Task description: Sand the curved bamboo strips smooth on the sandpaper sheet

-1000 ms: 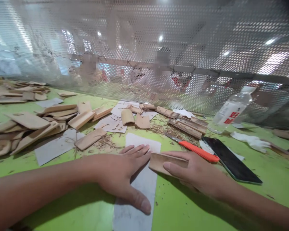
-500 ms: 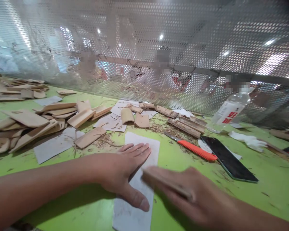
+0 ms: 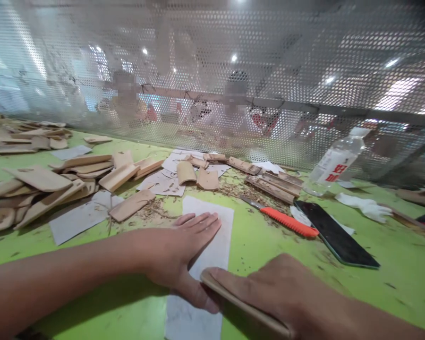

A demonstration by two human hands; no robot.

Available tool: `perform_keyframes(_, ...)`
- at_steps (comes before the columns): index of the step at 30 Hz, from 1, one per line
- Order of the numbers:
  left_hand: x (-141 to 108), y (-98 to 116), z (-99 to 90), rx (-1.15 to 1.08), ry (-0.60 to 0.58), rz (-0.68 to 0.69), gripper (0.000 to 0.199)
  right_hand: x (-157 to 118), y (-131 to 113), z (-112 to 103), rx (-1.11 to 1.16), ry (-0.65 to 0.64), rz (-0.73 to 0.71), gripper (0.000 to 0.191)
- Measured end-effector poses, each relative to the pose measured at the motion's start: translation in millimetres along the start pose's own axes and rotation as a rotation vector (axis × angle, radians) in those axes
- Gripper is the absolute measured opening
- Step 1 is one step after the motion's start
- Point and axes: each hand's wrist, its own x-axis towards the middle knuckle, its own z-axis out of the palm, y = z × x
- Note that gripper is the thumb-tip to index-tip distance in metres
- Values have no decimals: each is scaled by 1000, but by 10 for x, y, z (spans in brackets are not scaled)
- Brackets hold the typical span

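My left hand [image 3: 184,255] lies flat with fingers stretched over a sheet of pale paper [image 3: 212,222], pressing it on the green tabletop. My right hand [image 3: 283,293] is closed around a thin curved piece of bamboo [image 3: 244,304]. The bamboo's rounded end lies over the paper, near my left thumb. Whether its lower edge touches the paper is hard to tell. To the right of the paper, an orange-handled utility knife [image 3: 288,221] lies beside a dark phone [image 3: 336,233].
Curved bamboo pieces [image 3: 38,177] are heaped at the left. Several darker bamboo strips [image 3: 272,189] lie at the back among shavings. A tilted-looking water bottle [image 3: 336,163] stands before the perforated metal screen [image 3: 198,61]. A crumpled white glove or tissue [image 3: 364,207] lies at right.
My right hand has moved slightly down toward me with the bamboo piece, whose blurred end now shows sharply. My left hand stays in place on the paper.
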Motion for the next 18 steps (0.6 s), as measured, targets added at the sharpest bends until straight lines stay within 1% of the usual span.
perform_keyframes(1,1,-3,0,-2,-1,0,131,-5,7,2,-12,7,2,34)
perform_keyframes(3,3,-12,3,-11,-1,-5,129,-18,21,9,-84,86,53,37)
perform_keyframes(4,3,-17,5,-12,0,-4,129,-22,26,12,-122,102,79,38)
perform_keyframes(7,0,-24,6,-10,-4,9,129,-22,35,17,-82,4,-59,39)
perform_keyframes(11,-10,-18,-3,-12,-1,9,128,-18,44,29,-204,92,25,39)
perform_keyframes(12,-13,-14,-5,-8,-3,10,128,-22,46,32,-192,71,-19,39)
perform_keyframes(14,-19,-5,-11,-5,-9,12,127,-31,53,31,-164,33,-51,39)
perform_keyframes(15,-22,0,-14,-5,-7,11,127,-31,56,24,-158,36,-30,38)
perform_keyframes(17,-25,6,-18,-10,-7,6,128,-16,55,0,-127,71,60,38)
perform_keyframes(18,-26,7,-18,-11,-11,5,128,-1,49,-15,-65,84,104,38)
